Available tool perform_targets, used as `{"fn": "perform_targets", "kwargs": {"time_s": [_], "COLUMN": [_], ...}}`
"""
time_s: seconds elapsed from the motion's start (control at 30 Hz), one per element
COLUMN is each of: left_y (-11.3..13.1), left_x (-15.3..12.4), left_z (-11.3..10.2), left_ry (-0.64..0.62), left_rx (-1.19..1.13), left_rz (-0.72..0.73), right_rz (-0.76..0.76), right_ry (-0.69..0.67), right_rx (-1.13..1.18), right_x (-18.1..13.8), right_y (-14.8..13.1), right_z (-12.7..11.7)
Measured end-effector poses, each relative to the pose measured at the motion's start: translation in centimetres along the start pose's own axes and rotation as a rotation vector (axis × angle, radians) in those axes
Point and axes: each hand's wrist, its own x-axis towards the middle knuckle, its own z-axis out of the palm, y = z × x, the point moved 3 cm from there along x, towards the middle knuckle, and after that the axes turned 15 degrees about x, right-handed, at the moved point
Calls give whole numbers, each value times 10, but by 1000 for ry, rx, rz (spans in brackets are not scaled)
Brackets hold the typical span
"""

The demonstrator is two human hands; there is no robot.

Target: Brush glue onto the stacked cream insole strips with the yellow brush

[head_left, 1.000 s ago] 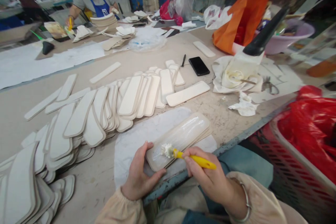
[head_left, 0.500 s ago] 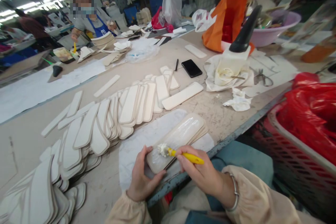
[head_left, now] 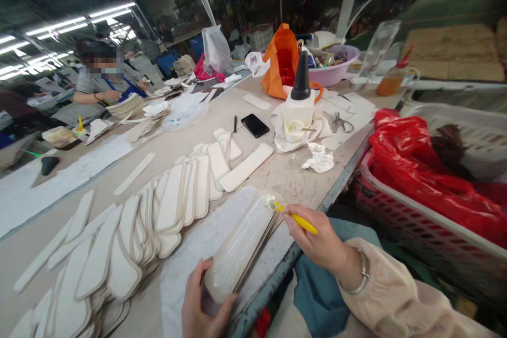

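My right hand (head_left: 319, 237) grips a yellow-handled brush (head_left: 303, 223), its white-coated bristles on the far end of a pale, rounded strip (head_left: 240, 248). This strip tops a small stack, and a wet, shiny film covers its face. Thumb and fingers of my left hand (head_left: 200, 309) bracket the near end of the stack, holding it at both edges. Beneath lies a white sheet (head_left: 174, 259) near the table's front edge. To the left, many similar strips (head_left: 168, 198) lie overlapped in a long fanned row.
A black phone (head_left: 255, 125), a pen (head_left: 235, 123), a white container with a black cone (head_left: 301, 111), scissors (head_left: 338, 122) and crumpled paper (head_left: 319, 158) lie beyond. On the right stands a pink basket (head_left: 396, 206) with red plastic. A co-worker (head_left: 105, 82) sits across the table.
My right hand has moved the brush from the strip's near end to its far end. The near end stays in my left hand. The camera view has swung right.
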Motion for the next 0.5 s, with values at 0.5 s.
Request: {"fn": "perform_targets", "kwargs": {"time_s": [0.5], "left_y": [2], "left_x": [5], "left_z": [-2], "left_ry": [39], "left_rx": [38], "left_rz": [53], "right_rz": [-268], "right_ry": [-244], "right_rx": [-202], "right_x": [-11], "right_y": [-2], "right_z": [16]}}
